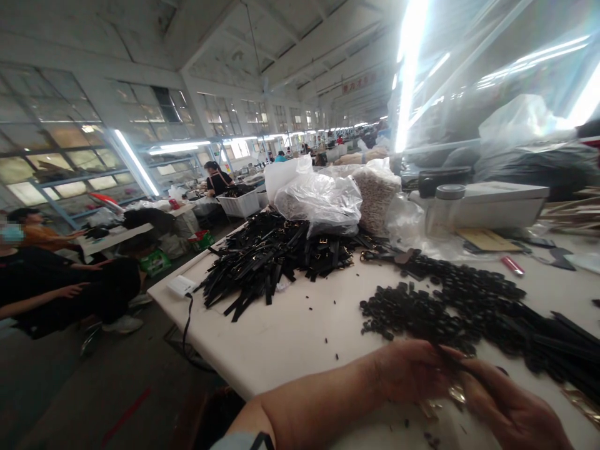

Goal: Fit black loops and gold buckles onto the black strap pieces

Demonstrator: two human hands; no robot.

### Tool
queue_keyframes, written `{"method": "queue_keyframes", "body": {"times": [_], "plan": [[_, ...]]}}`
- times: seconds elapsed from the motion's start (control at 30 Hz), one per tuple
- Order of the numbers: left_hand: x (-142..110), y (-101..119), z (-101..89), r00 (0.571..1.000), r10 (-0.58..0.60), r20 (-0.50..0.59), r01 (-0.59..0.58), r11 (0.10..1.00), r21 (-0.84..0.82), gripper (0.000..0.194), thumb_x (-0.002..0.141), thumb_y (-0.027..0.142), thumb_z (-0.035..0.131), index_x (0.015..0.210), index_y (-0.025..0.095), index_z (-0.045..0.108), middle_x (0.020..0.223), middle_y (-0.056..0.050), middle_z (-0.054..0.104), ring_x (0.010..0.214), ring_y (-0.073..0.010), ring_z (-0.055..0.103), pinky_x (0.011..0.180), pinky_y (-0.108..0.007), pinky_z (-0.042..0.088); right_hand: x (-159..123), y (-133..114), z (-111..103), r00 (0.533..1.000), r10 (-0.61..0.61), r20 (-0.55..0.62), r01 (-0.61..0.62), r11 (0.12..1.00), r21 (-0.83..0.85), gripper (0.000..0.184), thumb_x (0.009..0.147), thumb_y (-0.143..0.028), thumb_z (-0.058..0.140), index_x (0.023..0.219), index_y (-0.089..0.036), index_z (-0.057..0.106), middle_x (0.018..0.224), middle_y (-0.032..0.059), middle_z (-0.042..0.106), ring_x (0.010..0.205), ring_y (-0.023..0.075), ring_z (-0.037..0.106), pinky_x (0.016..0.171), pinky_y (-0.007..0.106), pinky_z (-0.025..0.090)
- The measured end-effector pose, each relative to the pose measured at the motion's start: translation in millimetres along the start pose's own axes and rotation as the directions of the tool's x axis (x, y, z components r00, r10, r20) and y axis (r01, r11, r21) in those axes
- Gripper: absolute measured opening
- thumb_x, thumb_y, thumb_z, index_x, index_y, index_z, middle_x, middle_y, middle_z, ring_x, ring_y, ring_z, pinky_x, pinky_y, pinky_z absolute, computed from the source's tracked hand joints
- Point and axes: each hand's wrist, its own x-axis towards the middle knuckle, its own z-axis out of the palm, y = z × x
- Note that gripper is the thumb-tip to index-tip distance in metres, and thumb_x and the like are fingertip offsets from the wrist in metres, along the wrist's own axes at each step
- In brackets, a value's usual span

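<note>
My left hand reaches in from the bottom, its fingers closed on a dark strap that is blurred by motion. At the lower right, my right hand meets it, fingers also closed at the same strap. Gold metal, a buckle by its look, shows just under the fingers; whether it is joined to the strap I cannot tell. Beyond my hands lies a pile of small black loops. Black straps lie to the right of it, and more gold buckles show at the right edge.
A heap of black buckled straps covers the table's far left, beside clear plastic bags. A white box, a lidded jar and a red cylinder stand or lie behind. Seated people are at left.
</note>
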Motion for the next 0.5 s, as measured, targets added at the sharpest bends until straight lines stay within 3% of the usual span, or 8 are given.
{"method": "queue_keyframes", "body": {"times": [0.13,0.27,0.33,0.5], "plan": [[-9,-1,7.2,0.985,0.159,-0.062,-0.151,0.981,0.121,0.039,0.051,0.019,0.076,0.089,0.012,0.074,0.069,-0.005,0.066,0.056,-0.0118,0.055,0.061,-0.025,0.044,-1,-19,-3,1.0,0.012,0.006,-0.011,0.999,-0.044,0.023,0.08,-0.038,0.053,0.085,-0.021,0.068,0.068,0.0018,0.068,0.061,0.0162,0.063,0.053,0.02,0.049],[-17,3,12.5,0.916,0.391,-0.095,-0.34,0.879,0.335,0.04,0.054,0.031,0.084,0.087,0.011,0.075,0.073,-0.006,0.069,0.059,-0.0114,0.057,0.063,-0.025,0.046,0,-24,-4,1.0,0.004,0.004,-0.003,0.995,-0.1,0.024,0.083,-0.038,0.051,0.076,-0.019,0.064,0.064,0.0009,0.065,0.055,0.0136,0.059,0.052,0.021,0.045],[-18,4,14.3,0.887,0.446,-0.115,-0.365,0.833,0.416,0.042,0.05,0.035,0.086,0.082,0.01,0.075,0.07,-0.005,0.068,0.058,-0.0109,0.056,0.062,-0.025,0.046,-1,-23,-3,0.999,-0.031,-0.007,0.03,0.991,-0.128,0.023,0.084,-0.037,0.05,0.075,-0.019,0.063,0.059,-0.0005,0.061,0.052,0.0123,0.055,0.051,0.021,0.043],[-19,1,19.2,0.865,0.466,-0.185,-0.334,0.811,0.48,0.049,0.045,0.045,0.086,0.074,0.009,0.074,0.065,-0.005,0.067,0.054,-0.0115,0.056,0.059,-0.027,0.047,-3,-19,0,0.993,-0.12,-0.004,0.117,0.978,-0.17,0.024,0.087,-0.034,0.048,0.074,-0.019,0.061,0.056,-0.002,0.056,0.049,0.0109,0.051,0.05,0.022,0.041]]}}
